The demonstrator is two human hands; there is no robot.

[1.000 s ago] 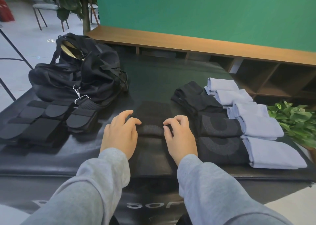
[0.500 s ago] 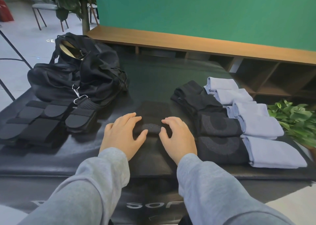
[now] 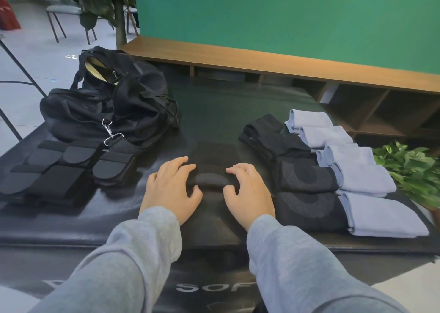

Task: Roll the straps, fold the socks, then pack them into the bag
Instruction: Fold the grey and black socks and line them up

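A dark padded mat (image 3: 214,112) carries everything, seen from above the person's own arms. At its far left corner slumps a large black bag (image 3: 112,112), its mouth open at the top and a metal clip hanging from its strap. Along the right edge lie two rows of socks: dark socks (image 3: 302,177) nearer the middle and pale blue socks (image 3: 359,177) outside them, lying flat and overlapped; whether any count as folded cannot be told. Near the left edge, just in front of the bag, sits a heap of flat black straps (image 3: 54,170), not rolled. At the middle of the near edge one strap (image 3: 212,181) lies lengthwise, part of it wound into a small roll. The left hand (image 3: 171,189) and right hand (image 3: 250,191), both in grey sleeves, grip that roll from either side, fingers curled over its top and thumbs tucked under its ends. By the look of it the work is at an early stage: this first strap is only partly rolled, the other straps wait, and nothing can be seen packed in the bag.
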